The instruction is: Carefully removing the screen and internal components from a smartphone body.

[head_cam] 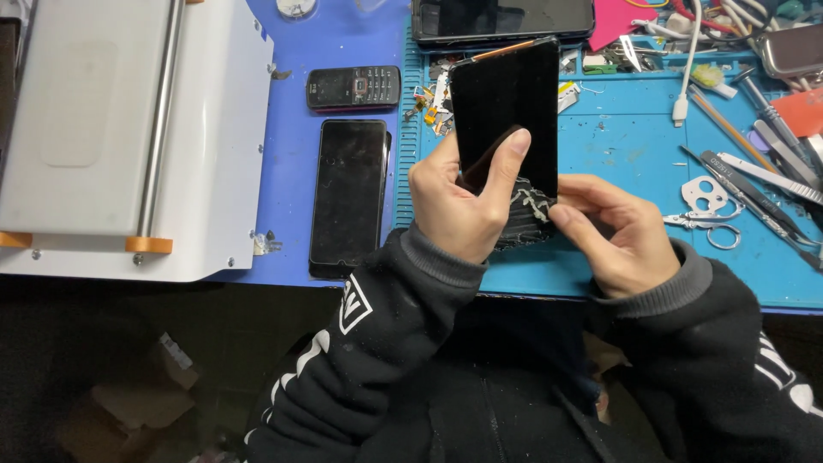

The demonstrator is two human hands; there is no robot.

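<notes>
Left hand [459, 201]: fingers clamped round glossy flat black phone [506, 111].
Right hand [613, 227]: fingers pinch its cracked lower edge, seemingly.
Bench [634, 137]: blue mat, tools crowding right.

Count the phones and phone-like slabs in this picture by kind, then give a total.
Held cracked phone, in left hand, right hand at its lower edge: 1
Flat dark phones on the bench: 2
Keypad phone: 1
Total: 4

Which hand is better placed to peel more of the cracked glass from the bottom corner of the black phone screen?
Probably the right hand: its fingertips already pinch the cracked lower corner of the black phone screen. The left hand wraps the screen, steadying it.
</notes>
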